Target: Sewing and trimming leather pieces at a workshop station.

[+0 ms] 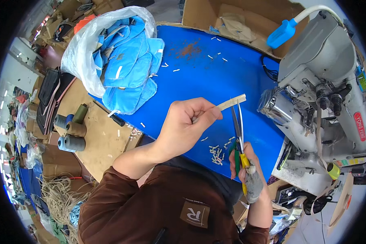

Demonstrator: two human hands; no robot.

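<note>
Holding a pale strip (227, 105) over the blue bench (183, 85), pinched between thumb and index finger of the left hand (191, 122), with the free end poking out toward 2 o'clock. Gripping scissors (240, 138) in the right hand (253, 160), with narrowly parted blades set across the strip near that end; cannot tell if already biting through.

Probably well into the snipping, judging by the heap of small pieces (217, 154) near 6 o'clock from the strip. Left uncut, at least, in the short length showing past the fingers; cannot tell the amount hidden inside the fist.

Bending the left arm in from 8 o'clock, with the back of the hand up and the other fingers curled under. Bringing the right forearm up from between 5 and 6 o'clock, pointing the blades toward 12. Wearing a grey cover (254, 185) on part of the right hand.

Farther out from the strip: to be seen at 11 o'clock, brown dust (190, 49); at 10, blue fabric pieces (128, 65) spilling from a clear bag (75, 65); near 9, thread spools (76, 129); at 12, an open carton (197, 14); between 2 and 3, a grey machine (317, 57).
</note>
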